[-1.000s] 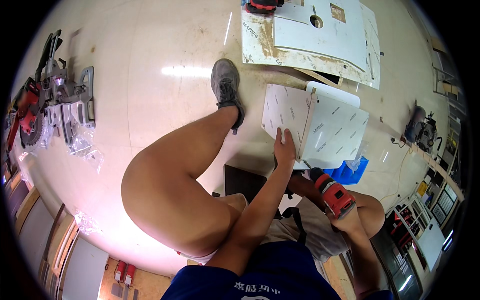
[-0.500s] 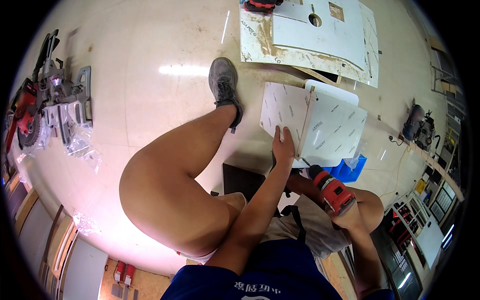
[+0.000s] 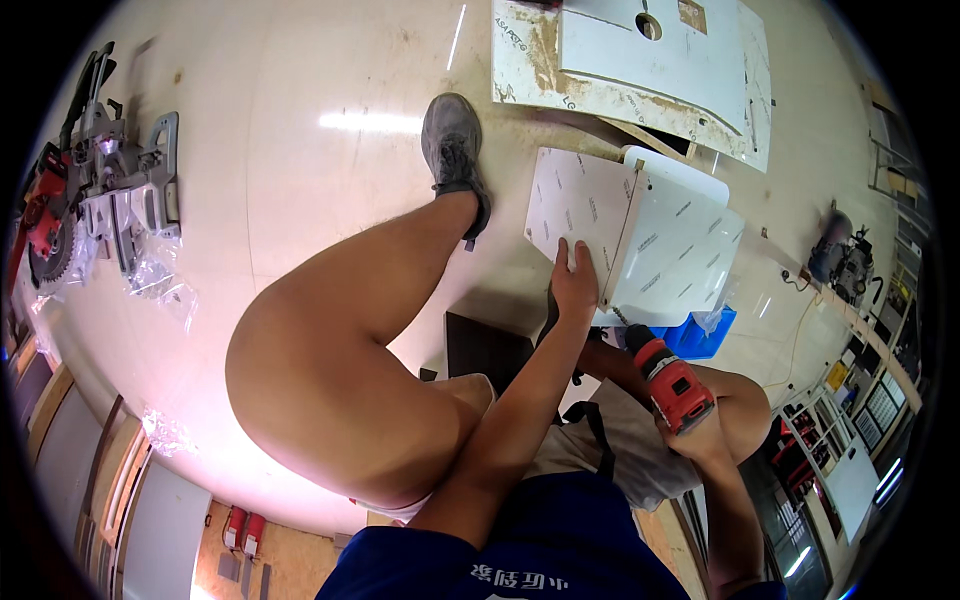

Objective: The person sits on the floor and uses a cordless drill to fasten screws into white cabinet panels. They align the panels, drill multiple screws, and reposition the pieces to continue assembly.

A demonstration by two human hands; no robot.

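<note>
My right hand (image 3: 692, 432) is wrapped round the grip of a red and black cordless drill (image 3: 676, 388). The drill's thin bit (image 3: 620, 316) points at the near end of the joint between two white boards, at their lower corner; whether it touches is too small to tell. The left board (image 3: 578, 195) meets the right board (image 3: 682, 250) at an angle, both with printed film on them. Against the left board near that joint lies my left hand (image 3: 574, 288), two fingers stretched out and apart, the others partly hidden.
A blue plastic bin (image 3: 706, 338) stands behind the drill. Larger white boards (image 3: 620, 95) with cutouts lie beyond. A mitre saw (image 3: 125, 190) is at the far left, with clear plastic wrap (image 3: 165, 285). A dark panel (image 3: 482, 350) sits between my legs.
The whole view has shifted slightly. My hands, the drill and the two boards keep nearly the same places relative to each other.
</note>
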